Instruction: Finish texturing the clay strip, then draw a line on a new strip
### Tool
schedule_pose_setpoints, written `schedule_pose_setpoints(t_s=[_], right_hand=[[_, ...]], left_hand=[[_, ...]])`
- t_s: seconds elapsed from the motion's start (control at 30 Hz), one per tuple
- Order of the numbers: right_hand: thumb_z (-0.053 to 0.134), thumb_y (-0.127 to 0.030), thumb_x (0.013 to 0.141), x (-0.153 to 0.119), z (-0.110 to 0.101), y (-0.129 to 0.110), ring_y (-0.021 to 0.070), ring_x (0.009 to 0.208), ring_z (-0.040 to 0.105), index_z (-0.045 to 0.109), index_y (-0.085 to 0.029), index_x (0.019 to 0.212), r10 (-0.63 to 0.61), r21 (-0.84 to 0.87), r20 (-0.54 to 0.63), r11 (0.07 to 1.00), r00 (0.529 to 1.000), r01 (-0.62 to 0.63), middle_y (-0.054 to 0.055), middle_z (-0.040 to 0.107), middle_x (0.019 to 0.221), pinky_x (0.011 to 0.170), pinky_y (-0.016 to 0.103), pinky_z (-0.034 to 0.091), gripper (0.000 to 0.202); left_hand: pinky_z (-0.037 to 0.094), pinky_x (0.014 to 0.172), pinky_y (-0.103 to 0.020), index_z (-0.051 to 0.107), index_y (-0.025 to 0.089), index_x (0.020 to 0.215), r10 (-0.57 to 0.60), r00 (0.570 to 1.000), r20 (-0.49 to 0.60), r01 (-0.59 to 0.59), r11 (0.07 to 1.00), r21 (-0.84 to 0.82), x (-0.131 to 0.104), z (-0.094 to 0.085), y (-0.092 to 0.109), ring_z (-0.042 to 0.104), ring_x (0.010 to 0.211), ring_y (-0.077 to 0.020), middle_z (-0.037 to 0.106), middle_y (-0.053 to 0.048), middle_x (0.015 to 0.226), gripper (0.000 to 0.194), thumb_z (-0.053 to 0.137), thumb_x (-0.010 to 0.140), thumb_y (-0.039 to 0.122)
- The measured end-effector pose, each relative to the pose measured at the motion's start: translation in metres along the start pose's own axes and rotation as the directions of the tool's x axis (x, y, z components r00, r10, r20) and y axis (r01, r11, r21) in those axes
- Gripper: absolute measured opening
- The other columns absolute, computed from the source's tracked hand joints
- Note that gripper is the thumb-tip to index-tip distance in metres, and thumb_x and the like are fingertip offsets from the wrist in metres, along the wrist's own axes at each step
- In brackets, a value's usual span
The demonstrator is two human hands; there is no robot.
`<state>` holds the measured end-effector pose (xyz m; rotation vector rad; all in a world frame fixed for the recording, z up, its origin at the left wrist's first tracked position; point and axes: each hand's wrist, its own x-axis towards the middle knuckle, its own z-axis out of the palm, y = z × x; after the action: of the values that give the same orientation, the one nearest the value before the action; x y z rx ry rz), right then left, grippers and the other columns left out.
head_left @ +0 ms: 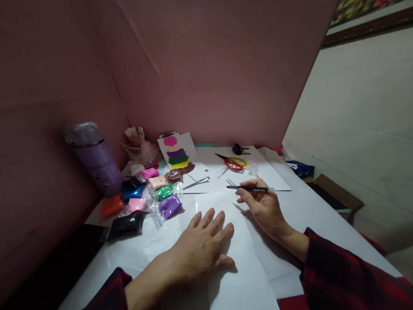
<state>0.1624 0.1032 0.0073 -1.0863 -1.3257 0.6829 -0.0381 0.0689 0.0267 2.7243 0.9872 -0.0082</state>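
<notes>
My left hand (208,242) lies flat, fingers spread, on a sheet of white paper (237,288) at the front of the table. To its right, my right hand (262,205) grips a dark pen (251,188) between thumb and fingers. The pen is nearly level, its tip pointing left, above the white sheets. Scissors (233,163) with red and yellow handles rest behind the pen. Left of the hands are several small bags of coloured clay-like material, among them a purple one (170,206), a green one (164,192) and a black one (126,226).
A purple bottle (97,163) stands at the left wall. A card with coloured patches (177,153) leans at the back, near a crumpled plastic bag (142,149). Thin dark strips (196,183) and a small black object (238,149) lie on the table. A cardboard box (336,193) is beyond the right edge.
</notes>
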Motion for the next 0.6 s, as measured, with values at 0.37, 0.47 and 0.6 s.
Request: schedule_pose_setpoints(t_s=[0.37,0.47,0.6], right_hand=[[0.073,-0.038,0.074,0.020,0.040,0.019,0.0137,0.052,0.061,0.048,-0.022,0.085,0.263,0.282,0.087,0.919,0.961,-0.277,-0.008,0.056,0.051,0.066,0.035,0.057,0.031],[0.071,-0.039,0.076,0.016,0.038,0.022,0.0145,0.055,0.062,0.048,-0.022,0.085,0.239,0.244,0.069,0.937,0.969,-0.248,-0.008,0.056,0.052,0.069,0.036,0.057,0.030],[0.066,-0.039,0.082,0.008,0.033,0.020,0.0133,0.059,0.062,0.050,-0.021,0.084,0.124,0.093,0.063,0.987,0.990,-0.130,-0.005,0.060,0.062,0.069,0.034,0.057,0.024]], left_hand=[[0.041,0.098,-0.046,0.055,0.018,0.124,-0.117,0.979,-0.168,0.126,0.991,0.048,0.016,-0.003,-0.011,0.047,0.123,-0.0318,0.052,-0.013,0.137,0.040,0.049,0.093,0.043],[0.037,0.103,-0.048,0.053,0.016,0.126,-0.132,0.974,-0.186,0.146,0.987,0.062,0.018,0.001,-0.014,0.041,0.131,-0.0344,0.044,-0.016,0.146,0.048,0.048,0.092,0.049],[0.032,0.108,-0.048,0.051,0.015,0.128,-0.120,0.977,-0.175,0.130,0.990,0.046,0.017,0.004,-0.016,0.033,0.139,-0.0346,0.042,-0.017,0.148,0.049,0.046,0.093,0.049]])
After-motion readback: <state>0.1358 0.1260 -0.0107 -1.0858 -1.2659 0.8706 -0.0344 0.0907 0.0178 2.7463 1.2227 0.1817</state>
